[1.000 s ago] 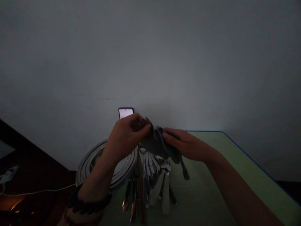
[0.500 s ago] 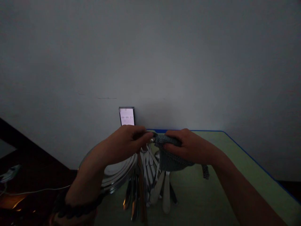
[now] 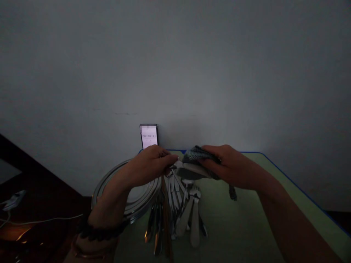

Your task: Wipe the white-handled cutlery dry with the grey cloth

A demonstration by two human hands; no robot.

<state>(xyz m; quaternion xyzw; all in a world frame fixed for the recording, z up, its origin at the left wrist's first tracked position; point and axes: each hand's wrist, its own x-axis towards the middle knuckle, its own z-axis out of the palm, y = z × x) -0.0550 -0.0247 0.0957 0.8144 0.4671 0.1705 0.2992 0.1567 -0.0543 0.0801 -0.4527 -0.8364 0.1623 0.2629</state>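
So we've got a folded grey cloth with a dark-and-white checked pattern [image 3: 195,155] up in the air over the cutlery, with our right hand [image 3: 229,164] pinching it between thumb and fingers. A patterned end of it dangles below the wrist. Our left hand [image 3: 149,162] is just beside it, thumb pressed to the fingers on a small silver metal piece [image 3: 178,157]; most of that is hidden, so we can't tell its full shape.

Right under the hands we've got a bunch of shiny silver metal cutlery [image 3: 174,191], a pair of forks with pale handles [image 3: 195,226], and some long brown sticks [image 3: 166,226]. Left of those, partly behind our forearm, sits a wide round silver metal dish [image 3: 139,204]. It's all on a pale green desk with blue edging [image 3: 263,186]. Farther back, a black phone with a lit screen [image 3: 149,138] reads 00:00:21.
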